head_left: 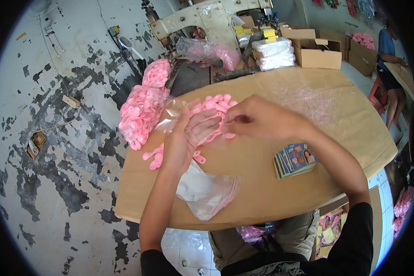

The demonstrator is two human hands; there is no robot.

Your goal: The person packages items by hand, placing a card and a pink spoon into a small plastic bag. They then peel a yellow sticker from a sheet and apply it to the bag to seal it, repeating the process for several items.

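My left hand [188,138] is raised over the cardboard table [262,184], palm up, gripping a small clear plastic bag [172,114] by its mouth. My right hand [257,118] is closed on small pink plastic pieces taken from the loose pile [216,105] just behind both hands. More pink pieces [154,158] lie scattered under my left wrist. A stack of empty clear bags [207,191] rests near the table's front edge, below my left forearm.
A big bag of pink pieces [140,112] hangs at the table's left edge. A stack of printed cards [295,159] lies to the right. Behind stand a sewing machine [207,18], cardboard boxes [317,48] and packed bags [273,53]. Another person [391,60] works at far right.
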